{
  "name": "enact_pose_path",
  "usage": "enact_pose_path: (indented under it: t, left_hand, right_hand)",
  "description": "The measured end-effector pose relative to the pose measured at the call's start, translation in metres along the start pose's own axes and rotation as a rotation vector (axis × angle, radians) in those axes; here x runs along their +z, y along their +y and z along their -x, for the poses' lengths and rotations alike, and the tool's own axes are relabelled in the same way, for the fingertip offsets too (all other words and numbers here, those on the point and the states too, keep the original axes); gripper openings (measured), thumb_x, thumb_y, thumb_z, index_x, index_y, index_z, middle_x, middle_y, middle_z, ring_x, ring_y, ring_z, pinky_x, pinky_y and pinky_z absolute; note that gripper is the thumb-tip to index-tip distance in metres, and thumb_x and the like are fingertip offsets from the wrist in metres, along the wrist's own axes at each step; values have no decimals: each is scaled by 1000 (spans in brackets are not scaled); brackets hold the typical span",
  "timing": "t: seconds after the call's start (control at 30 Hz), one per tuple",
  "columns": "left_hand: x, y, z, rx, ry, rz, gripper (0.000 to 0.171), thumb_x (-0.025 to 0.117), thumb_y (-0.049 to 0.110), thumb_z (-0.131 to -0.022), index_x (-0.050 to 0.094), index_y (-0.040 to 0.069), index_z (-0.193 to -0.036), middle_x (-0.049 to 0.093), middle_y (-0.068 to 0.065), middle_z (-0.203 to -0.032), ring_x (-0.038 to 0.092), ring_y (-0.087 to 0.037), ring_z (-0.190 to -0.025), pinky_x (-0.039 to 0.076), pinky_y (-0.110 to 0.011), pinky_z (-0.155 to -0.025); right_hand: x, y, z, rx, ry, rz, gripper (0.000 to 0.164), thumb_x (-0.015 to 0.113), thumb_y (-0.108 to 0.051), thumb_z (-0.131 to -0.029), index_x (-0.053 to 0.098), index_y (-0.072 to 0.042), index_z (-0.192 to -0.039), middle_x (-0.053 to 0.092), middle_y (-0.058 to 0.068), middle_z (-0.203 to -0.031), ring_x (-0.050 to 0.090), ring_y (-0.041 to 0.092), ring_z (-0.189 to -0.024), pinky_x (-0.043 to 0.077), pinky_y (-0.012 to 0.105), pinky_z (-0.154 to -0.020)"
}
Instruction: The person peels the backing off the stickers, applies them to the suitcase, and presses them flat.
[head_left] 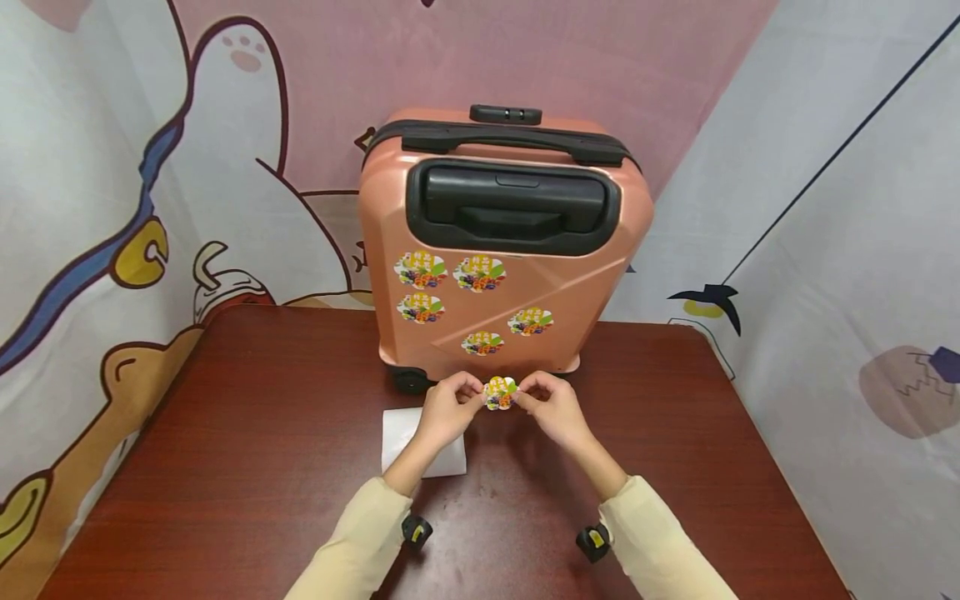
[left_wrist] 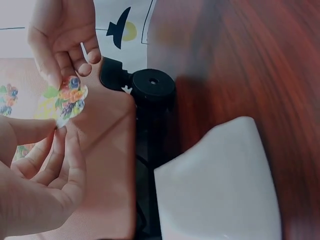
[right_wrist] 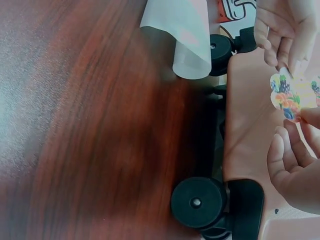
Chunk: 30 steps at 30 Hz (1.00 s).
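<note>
Between the two hands a fruit-printed sticker [head_left: 499,393] is held up in front of the suitcase's lower edge. My left hand [head_left: 448,410] pinches its left edge with thumb and fingers, and my right hand [head_left: 557,410] pinches the right edge. Both pinches show in the left wrist view, where the sticker [left_wrist: 71,102] hangs before the suitcase shell. The pink suitcase [head_left: 555,279] stands upright on the table, its black handle recess [head_left: 517,237] near the top. Several matching stickers lie on its front, among them one at upper left [head_left: 421,271] and one at lower right [head_left: 530,322].
A white backing sheet [head_left: 401,433] lies on the table, partly under my left forearm; one edge curls in the right wrist view. Black wheels [right_wrist: 199,204] sit at the suitcase's base. The brown table [head_left: 247,467] meets a cartoon-printed cloth [head_left: 300,108] behind and at the sides.
</note>
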<state>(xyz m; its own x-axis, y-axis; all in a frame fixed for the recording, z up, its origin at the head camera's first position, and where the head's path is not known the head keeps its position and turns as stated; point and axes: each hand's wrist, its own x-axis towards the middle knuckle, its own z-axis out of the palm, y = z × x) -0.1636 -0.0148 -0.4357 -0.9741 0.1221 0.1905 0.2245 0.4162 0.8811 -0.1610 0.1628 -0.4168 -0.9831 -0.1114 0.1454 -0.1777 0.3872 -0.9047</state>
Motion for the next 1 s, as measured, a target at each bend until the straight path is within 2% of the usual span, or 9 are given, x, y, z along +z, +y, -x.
enact_pose_path:
  t: [0.17,0.4,0.6,0.77,1.0]
  left_hand:
    - [7,11,-8,33,51,8,4,67,8,-80,63,6,-81,62,-1,-73,59,-15,-69,47,-26,-63]
    - [19,25,-19,66,117,19,4,66,7,-81,64,5,-82,61,-2,-74,56,-14,-67,46,-24,-61]
    - [31,35,-25,124,244,-13,6,71,4,-77,64,5,-78,61,-3,-72,55,-13,-62,44,-21,-58]
    - [38,40,-28,156,341,-26,10,74,3,-74,64,5,-76,60,-3,-71,55,-14,-60,44,-20,-56]
    - [45,41,-31,153,430,-90,12,76,12,-74,65,8,-74,59,0,-69,55,-11,-59,44,-21,-54]
  right_hand:
    - [-4,10,-5,5,77,10,10,68,2,-77,59,2,-74,55,1,-62,49,7,-53,41,20,-48]
    - [-10,10,-8,25,177,35,12,70,-1,-77,58,0,-73,53,2,-60,49,8,-50,41,21,-46]
    - [-13,7,-11,25,246,59,14,71,-4,-77,58,-1,-73,53,4,-60,48,10,-49,41,21,-46]
    - [-14,4,-15,-4,294,86,14,71,-4,-77,59,0,-73,53,4,-62,48,12,-56,38,21,-48]
    - [-13,2,-19,-19,357,117,14,72,-7,-76,59,-1,-71,57,6,-64,51,12,-60,40,21,-51]
